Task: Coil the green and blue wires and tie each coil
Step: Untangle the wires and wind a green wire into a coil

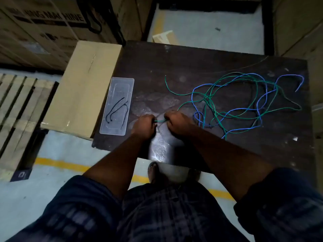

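A green wire (212,88) and a blue wire (262,100) lie tangled in loose loops on the right half of the dark table (192,63). Near the table's front edge my left hand (144,125) and my right hand (177,122) sit close together, both closed on a short stretch of the green wire that runs between them. From my right hand the green wire leads up and right into the tangle. Its other end curls free at the table's middle. The blue wire's end lies at the far right.
A clear plastic tray (118,105) at the table's left edge holds two black ties (118,109). A cardboard box (83,88) stands left of it, with stacked cartons behind and a wooden pallet (17,105) at far left. My foot shows below the table's front edge.
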`<state>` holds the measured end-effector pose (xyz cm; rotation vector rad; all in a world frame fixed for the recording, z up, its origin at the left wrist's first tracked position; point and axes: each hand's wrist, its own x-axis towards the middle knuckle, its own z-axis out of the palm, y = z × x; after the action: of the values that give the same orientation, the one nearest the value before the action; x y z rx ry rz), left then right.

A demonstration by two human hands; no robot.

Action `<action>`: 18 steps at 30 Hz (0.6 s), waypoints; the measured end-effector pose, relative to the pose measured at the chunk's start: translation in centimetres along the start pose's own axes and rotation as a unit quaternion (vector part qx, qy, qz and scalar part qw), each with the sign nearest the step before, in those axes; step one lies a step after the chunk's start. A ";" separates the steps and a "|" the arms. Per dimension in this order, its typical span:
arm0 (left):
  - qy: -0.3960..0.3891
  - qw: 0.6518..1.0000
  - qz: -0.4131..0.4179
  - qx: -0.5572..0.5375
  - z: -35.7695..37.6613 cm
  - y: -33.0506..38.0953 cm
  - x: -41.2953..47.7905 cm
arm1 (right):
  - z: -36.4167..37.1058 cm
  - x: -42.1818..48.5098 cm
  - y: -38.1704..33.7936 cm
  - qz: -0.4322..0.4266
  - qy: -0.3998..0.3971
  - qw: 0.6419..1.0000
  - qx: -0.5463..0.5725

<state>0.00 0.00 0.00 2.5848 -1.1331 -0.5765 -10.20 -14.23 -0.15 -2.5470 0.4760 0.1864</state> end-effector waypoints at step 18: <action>-0.009 0.839 -0.133 -0.527 -4.7 -0.9 0.6 | 2.2 1.0 -2.6 0.125 0.165 0.962 0.180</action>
<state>3.04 0.49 3.70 1.7248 -0.2508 -0.9417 -8.35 -11.29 -1.01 -2.1580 0.8759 -0.2231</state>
